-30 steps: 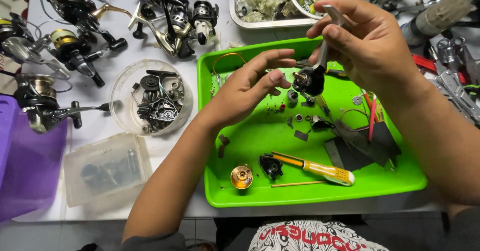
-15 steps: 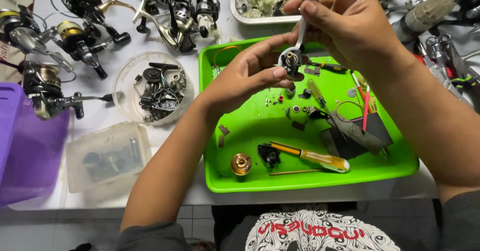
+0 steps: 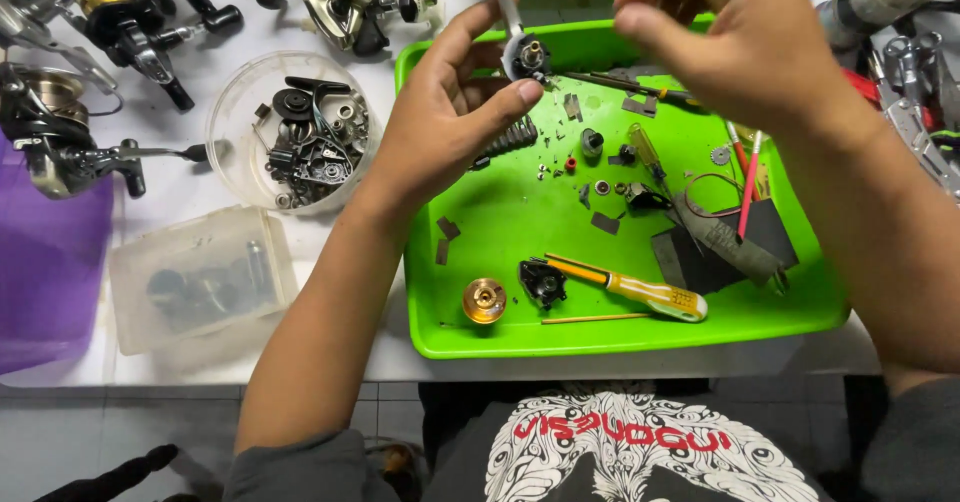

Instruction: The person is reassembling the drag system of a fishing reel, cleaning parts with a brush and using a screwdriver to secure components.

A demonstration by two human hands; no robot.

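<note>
My left hand (image 3: 450, 112) grips a small black reel part (image 3: 524, 57) with a silver arm sticking up, held above the far left of the green tray (image 3: 500, 337). My right hand (image 3: 740, 42) hovers just right of it, fingers pinched together; whether something tiny is between them cannot be told. On the tray lie a yellow-handled screwdriver (image 3: 640, 290), a brass spool knob (image 3: 484, 300), a black gear housing (image 3: 542, 282), a spring (image 3: 510, 139) and several small screws and washers.
A round clear dish (image 3: 240, 152) of black reel parts and a lidded clear box (image 3: 200, 282) sit left of the tray. Several fishing reels (image 3: 120, 22) crowd the far left and back. A purple bin (image 3: 45, 262) stands at the left edge. More tools lie at the right.
Both hands rose toward the far edge of the tray with the reel part. My right hand let go of the silver arm and now sits apart to the right.
</note>
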